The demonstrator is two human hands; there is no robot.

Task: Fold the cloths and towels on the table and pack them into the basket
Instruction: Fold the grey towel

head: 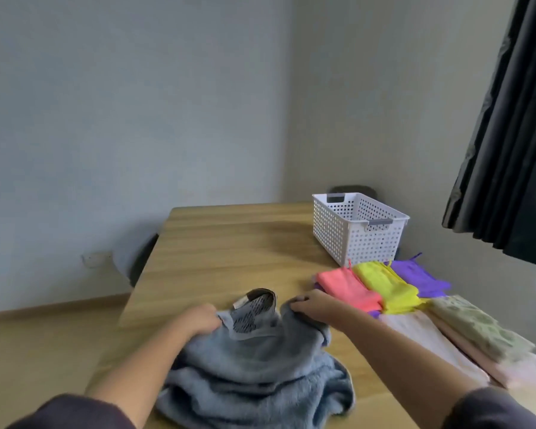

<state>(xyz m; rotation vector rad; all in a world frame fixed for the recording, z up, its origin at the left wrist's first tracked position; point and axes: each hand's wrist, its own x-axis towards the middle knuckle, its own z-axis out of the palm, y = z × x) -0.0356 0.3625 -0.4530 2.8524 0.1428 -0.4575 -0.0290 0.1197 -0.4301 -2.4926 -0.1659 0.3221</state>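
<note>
On the table (pixel 223 243), gripping the grey towel (pixel 254 366) with left hand (pixel 198 320) and right hand (pixel 310 303), fingers curled round its far edge. Beside folded cloths (pixel 384 289).

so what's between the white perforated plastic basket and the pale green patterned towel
A folded yellow cloth and a purple cloth, in the head view.

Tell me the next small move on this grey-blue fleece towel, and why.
Probably pull the grey-blue fleece towel out flat: left hand and right hand each grip its far edge, yet it lies bunched on the wooden table.
</note>
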